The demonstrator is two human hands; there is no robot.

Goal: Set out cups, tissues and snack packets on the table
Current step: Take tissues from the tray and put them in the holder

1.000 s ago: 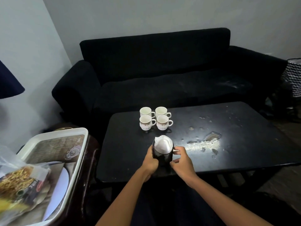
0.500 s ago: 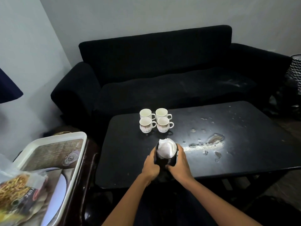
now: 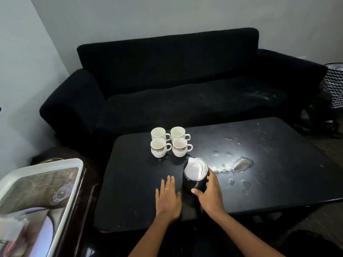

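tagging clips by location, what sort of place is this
Most likely a home living room: a black sofa against a plain wall, a low dark coffee table before it, and four teacups set out.

black coffee table, pretty scuffed, has four white cups clustered up, plus a dark holder stuffed with tissues.

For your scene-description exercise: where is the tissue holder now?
On the black table, just in front of the four cups, stands the tissue holder, with the right hand round it.
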